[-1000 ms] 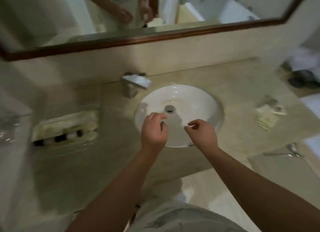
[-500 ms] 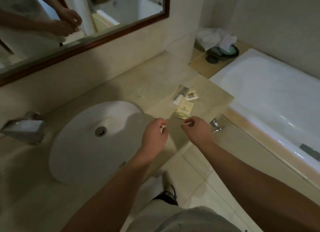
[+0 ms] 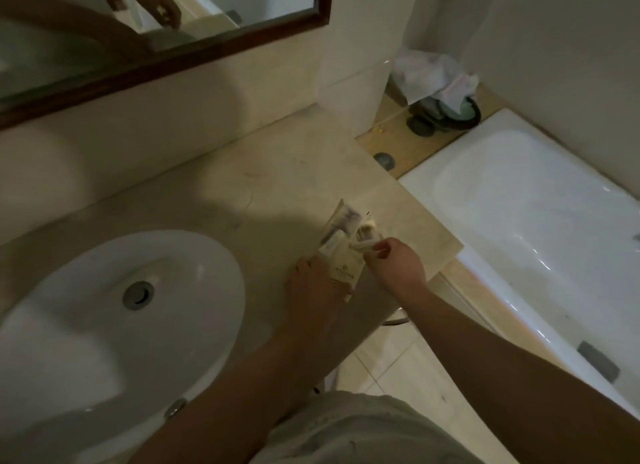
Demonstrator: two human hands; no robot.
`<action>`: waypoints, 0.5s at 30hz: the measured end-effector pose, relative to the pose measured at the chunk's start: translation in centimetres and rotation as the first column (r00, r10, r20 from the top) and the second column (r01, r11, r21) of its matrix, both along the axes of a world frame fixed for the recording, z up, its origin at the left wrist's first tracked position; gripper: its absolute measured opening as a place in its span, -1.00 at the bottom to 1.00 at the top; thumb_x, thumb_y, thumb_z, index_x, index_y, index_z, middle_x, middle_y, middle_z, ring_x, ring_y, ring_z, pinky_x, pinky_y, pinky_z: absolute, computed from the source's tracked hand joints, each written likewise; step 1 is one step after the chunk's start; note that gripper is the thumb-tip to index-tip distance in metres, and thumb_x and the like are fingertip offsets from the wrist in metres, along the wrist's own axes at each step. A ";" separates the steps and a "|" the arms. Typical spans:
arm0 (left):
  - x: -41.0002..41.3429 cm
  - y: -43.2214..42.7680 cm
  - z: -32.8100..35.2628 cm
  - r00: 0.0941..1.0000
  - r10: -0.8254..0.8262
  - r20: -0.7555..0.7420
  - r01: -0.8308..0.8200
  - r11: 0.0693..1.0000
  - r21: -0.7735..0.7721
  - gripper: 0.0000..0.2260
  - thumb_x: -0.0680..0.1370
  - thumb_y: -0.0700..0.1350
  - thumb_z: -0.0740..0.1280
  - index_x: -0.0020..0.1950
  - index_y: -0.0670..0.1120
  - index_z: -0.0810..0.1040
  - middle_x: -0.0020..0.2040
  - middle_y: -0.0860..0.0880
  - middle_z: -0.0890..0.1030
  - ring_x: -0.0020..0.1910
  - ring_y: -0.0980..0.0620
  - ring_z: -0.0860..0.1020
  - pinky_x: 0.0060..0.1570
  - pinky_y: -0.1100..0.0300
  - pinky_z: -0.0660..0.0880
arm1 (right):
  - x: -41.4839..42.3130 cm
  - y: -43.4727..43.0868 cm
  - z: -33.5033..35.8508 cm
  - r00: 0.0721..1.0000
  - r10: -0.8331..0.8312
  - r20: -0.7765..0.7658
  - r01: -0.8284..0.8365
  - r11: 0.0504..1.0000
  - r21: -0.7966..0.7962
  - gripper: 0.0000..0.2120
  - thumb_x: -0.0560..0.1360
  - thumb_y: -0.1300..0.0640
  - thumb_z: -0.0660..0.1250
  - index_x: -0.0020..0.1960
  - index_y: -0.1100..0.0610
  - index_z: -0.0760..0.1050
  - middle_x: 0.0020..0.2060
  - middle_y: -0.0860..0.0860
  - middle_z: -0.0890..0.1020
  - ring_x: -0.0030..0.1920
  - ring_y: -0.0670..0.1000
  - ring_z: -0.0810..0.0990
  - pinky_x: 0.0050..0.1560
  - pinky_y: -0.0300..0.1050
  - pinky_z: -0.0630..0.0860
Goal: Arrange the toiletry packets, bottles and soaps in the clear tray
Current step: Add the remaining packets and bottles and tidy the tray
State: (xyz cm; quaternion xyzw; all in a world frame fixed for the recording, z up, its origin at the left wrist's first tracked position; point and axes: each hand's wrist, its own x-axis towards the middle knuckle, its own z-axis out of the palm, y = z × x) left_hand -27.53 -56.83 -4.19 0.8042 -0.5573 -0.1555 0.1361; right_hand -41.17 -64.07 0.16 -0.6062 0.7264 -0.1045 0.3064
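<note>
A small pile of cream toiletry packets (image 3: 343,235) lies on the beige counter (image 3: 277,186), near its right end. My left hand (image 3: 315,283) is at the pile's near edge, its fingers on a cream packet with a printed logo (image 3: 346,269). My right hand (image 3: 394,262) pinches a thin white packet (image 3: 363,246) at the pile's right side. The clear tray, the bottles and the soaps are out of view.
A white round sink (image 3: 104,325) takes up the counter's left part. A white bathtub (image 3: 536,228) lies to the right, below the counter's edge. A bin with white tissue (image 3: 446,96) stands in the far corner. A wood-framed mirror (image 3: 173,44) hangs above.
The view swung right from the sink and tray to the counter's right end. Both hands moved forward from mid-air onto the packet pile, and now take hold of packets.
</note>
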 end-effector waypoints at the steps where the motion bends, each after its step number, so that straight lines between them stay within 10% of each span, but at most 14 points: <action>1: -0.3 -0.2 -0.1 1.000 0.016 0.016 -0.016 1.000 -0.005 -0.42 0.32 0.30 0.39 0.11 -0.10 0.43 0.03 -0.08 0.51 0.00 -0.07 0.48 -0.01 0.07 0.42 | -0.1 -0.7 -0.2 1.000 0.002 -0.012 -0.002 1.000 0.010 -0.72 0.45 -0.05 0.36 0.12 -0.01 0.55 -0.08 -0.08 0.60 -0.03 -0.01 0.57 -0.14 -0.16 0.39; 15: -2.1 -0.5 0.9 0.845 0.444 -0.297 -0.369 0.887 0.276 -0.68 0.39 -0.05 0.40 0.05 0.03 0.34 -0.13 0.01 0.54 -0.16 -0.06 0.54 -0.17 0.04 0.52 | -0.2 -8.0 -1.9 0.958 0.286 -0.020 -0.285 0.957 0.050 -0.43 0.40 -0.05 0.42 0.31 0.15 0.37 0.22 0.16 0.45 0.17 0.21 0.50 0.12 0.07 0.47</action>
